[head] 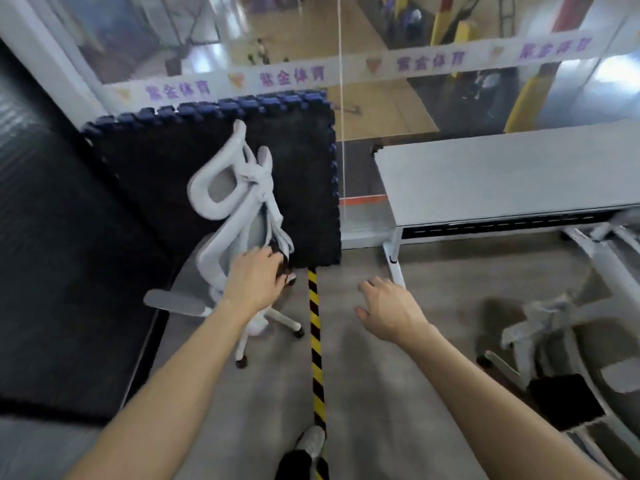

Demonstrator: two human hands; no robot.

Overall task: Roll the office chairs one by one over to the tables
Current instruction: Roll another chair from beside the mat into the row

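Observation:
A white office chair (228, 216) with a looped headrest and grey armrest stands at the left, in front of a dark foam mat. My left hand (254, 278) reaches onto the chair's back edge, fingers curled over it. My right hand (389, 311) hovers over the floor with relaxed fingers, holding nothing. A white table (502, 181) stands at the right by the glass wall. A second white chair (554, 327) sits at the lower right, blurred, below the table's near edge.
A black foam mat (304, 188) leans against the glass wall (381, 46). Yellow-black hazard tape (317, 355) runs along the grey floor. A dark padded wall (69, 254) lines the left. My shoe (311, 441) shows at the bottom.

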